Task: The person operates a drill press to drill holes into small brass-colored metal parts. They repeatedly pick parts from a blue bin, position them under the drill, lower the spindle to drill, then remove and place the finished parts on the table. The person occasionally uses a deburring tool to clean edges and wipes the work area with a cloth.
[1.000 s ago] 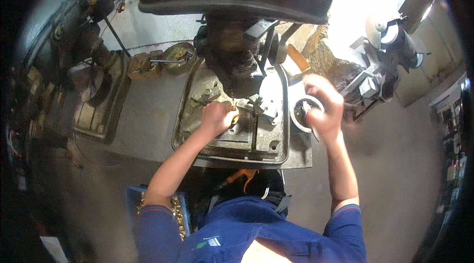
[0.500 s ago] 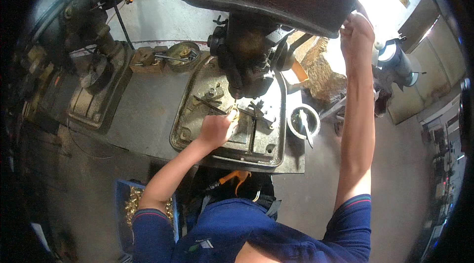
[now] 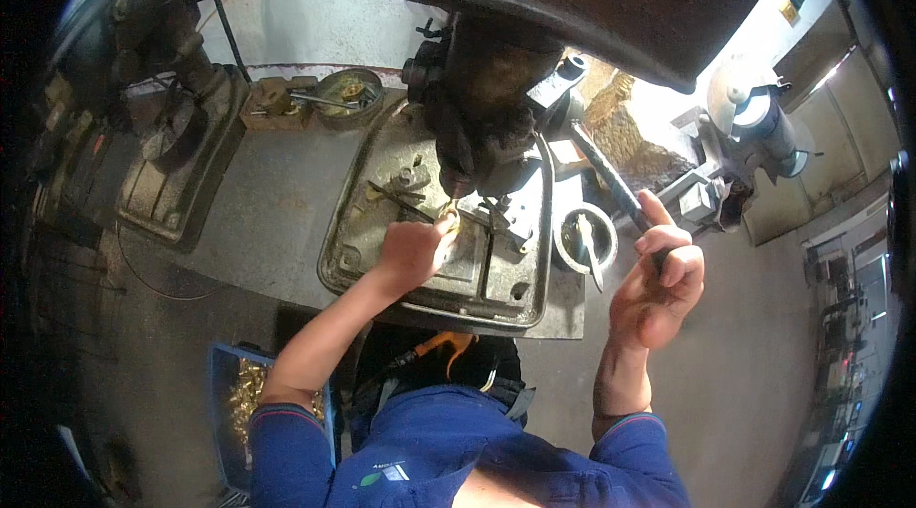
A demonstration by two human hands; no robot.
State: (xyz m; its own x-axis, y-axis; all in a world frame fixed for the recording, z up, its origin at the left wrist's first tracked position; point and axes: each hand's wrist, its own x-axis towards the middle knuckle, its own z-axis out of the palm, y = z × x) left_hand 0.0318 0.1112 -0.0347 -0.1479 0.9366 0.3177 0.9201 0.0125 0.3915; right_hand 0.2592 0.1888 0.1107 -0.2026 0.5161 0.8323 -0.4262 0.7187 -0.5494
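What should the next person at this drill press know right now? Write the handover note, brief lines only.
Left hand: presses a small brass-coloured workpiece onto the grey metal press table, under the dark spindle.
Right hand: closed around the long dark feed lever.
Round metal bowl sits right of the table; blue bin of brass pieces sits low on the left.
Done: piece positioned. Left: whether drilling has begun cannot be told.

The left hand point(image 3: 412, 250) reaches forward, fingers curled in a pinching grip; the right hand point(image 3: 660, 284) is raised, fingers wrapped closed.
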